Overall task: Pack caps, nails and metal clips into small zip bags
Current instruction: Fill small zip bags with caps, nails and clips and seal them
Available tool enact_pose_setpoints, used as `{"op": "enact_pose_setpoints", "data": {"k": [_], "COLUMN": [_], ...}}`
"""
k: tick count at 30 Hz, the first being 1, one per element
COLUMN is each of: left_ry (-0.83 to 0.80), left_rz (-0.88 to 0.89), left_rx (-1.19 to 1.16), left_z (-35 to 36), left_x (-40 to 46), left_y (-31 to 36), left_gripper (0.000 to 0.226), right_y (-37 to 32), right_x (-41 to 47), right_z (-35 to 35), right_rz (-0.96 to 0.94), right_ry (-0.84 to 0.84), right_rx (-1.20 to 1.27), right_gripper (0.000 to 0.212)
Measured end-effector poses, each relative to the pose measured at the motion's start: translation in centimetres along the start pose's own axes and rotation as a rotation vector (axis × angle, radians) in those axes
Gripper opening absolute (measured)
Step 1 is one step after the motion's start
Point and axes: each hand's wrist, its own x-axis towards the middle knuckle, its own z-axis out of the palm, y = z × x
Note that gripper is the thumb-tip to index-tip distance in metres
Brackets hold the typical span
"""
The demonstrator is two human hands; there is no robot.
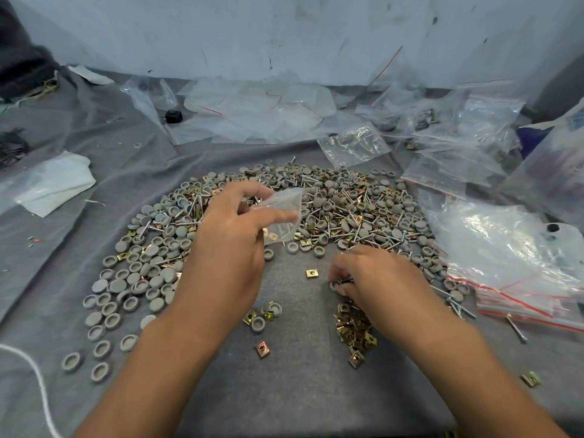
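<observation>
Filling step under way — left hand pinches a small zip bag, right hand curls round a grey cap off the counter — next, drop it through the bag's mouth.

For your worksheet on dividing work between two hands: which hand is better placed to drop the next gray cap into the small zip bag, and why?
The right hand. Its fingertips already pinch a gray cap on the cloth, just below the small zip bag. The left hand is occupied gripping that bag, so it probably cannot pick parts.
</observation>
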Motion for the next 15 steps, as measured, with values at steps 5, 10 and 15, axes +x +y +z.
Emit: {"op": "enact_pose_setpoints", "data": {"k": [5, 10, 15], "left_ry": [0.055, 0.076, 0.05], "left_rz": [-0.16, -0.439, -0.215], "left_rx": [-0.204, -0.493, -0.156], "left_z": [-0.8, -1.9, -1.7], "left_x": [0.6, 0.9, 0.4], "left_y": [0.2, -1.2, -0.4], "left_gripper": [0.029, 0.033, 0.049], "right_y": [0.1, 0.5, 0.5], "right_x": [0.0, -0.1, -0.2], "right_z": [0.8, 0.8, -2.5], "right_rz": [-0.001, 0.025, 0.014], "right_ry": [0.054, 0.076, 0.18], "right_rx": [0.029, 0.263, 0.837], "right_gripper": [0.011, 0.012, 0.013]}}
